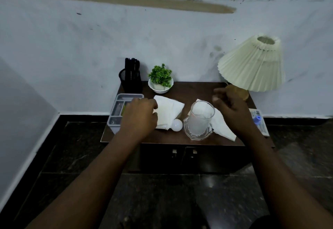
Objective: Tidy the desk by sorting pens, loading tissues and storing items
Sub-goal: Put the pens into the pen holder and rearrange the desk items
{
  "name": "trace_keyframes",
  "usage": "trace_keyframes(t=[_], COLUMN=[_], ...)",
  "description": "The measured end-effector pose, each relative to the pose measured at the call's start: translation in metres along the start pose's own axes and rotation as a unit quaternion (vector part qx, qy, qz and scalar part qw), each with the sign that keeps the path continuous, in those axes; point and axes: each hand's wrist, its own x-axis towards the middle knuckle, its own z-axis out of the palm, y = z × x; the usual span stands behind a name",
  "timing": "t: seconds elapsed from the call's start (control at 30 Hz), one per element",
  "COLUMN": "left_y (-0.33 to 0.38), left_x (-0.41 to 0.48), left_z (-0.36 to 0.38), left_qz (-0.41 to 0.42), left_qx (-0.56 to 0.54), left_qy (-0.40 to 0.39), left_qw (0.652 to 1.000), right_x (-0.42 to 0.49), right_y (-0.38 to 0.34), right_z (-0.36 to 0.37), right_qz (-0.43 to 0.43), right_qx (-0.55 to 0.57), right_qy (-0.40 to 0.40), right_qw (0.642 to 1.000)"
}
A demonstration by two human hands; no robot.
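On the small wooden desk, pens already stood in the mesh holder. The left hand gripped the tissue stack beside the glass holder, loading apparently unfinished. The right hand hovered loosely curled, holding nothing. The bulb and packet lay unstored.

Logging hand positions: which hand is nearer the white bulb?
Left. The left hand holds tissues just left of the bulb; the right hand is beyond the glass holder.

Both your forearms show bare from wrist to elbow, and your left hand and right hand are bare also.
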Motion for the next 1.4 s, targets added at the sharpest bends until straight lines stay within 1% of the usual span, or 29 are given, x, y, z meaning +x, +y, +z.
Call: trace_keyframes(t=[0.03,0.07,0.1,0.2,0.23,0.3,0.4,0.5,0.63,0.7,0.8,1.0,1.13,1.33,1.4], left_y=[-0.003,-0.002,0.002,0.017,0.022,0.025,0.028,0.035,0.052,0.060,0.070,0.084,0.085,0.085,0.085], left_x=[-0.002,-0.004,-0.006,-0.009,-0.009,-0.006,-0.004,-0.003,-0.003,-0.003,-0.001,0.005,0.008,0.004,0.004], left_z=[0.002,0.007,0.012,0.027,0.032,0.041,0.050,0.057,0.067,0.071,0.079,0.094,0.098,0.094,0.089], left_qz=[0.008,0.020,0.034,0.071,0.082,0.091,0.080,0.092,0.093,0.082,0.075,0.048,0.043,0.060,0.073], left_qx=[0.008,0.004,-0.003,0.001,0.011,0.010,-0.007,-0.015,-0.072,-0.105,-0.119,-0.140,-0.175,-0.231,-0.247], left_qy=[0.002,-0.005,-0.017,-0.050,-0.063,-0.097,-0.139,-0.131,-0.115,-0.120,-0.129,-0.126,-0.126,-0.096,-0.073], left_qw=[1.000,1.000,0.999,0.996,0.995,0.991,0.987,0.987,0.986,0.984,0.982,0.981,0.976,0.966,0.963], right_x=[-0.001,-0.002,-0.003,-0.006,-0.008,-0.011,-0.015,-0.013,-0.009,-0.009,-0.009,-0.008,-0.009,-0.008,-0.008], right_y=[-0.005,-0.008,-0.008,0.000,0.006,0.018,0.028,0.030,0.024,0.022,0.021,0.026,0.032,0.029,0.020], right_z=[0.001,0.001,0.001,0.002,0.003,0.008,0.012,0.017,0.022,0.023,0.023,0.022,0.022,0.019,0.017], right_qz=[0.009,0.017,0.027,0.052,0.063,0.085,0.111,0.109,0.088,0.086,0.088,0.104,0.105,0.082,0.070], right_qx=[0.066,0.101,0.106,0.057,0.052,0.050,0.045,0.052,0.070,0.084,0.091,0.053,0.034,0.007,0.036], right_qy=[-0.028,-0.058,-0.090,-0.194,-0.221,-0.252,-0.246,-0.236,-0.222,-0.227,-0.227,-0.212,-0.217,-0.222,-0.211], right_qw=[0.997,0.993,0.990,0.978,0.972,0.963,0.962,0.964,0.969,0.966,0.966,0.970,0.970,0.972,0.974])
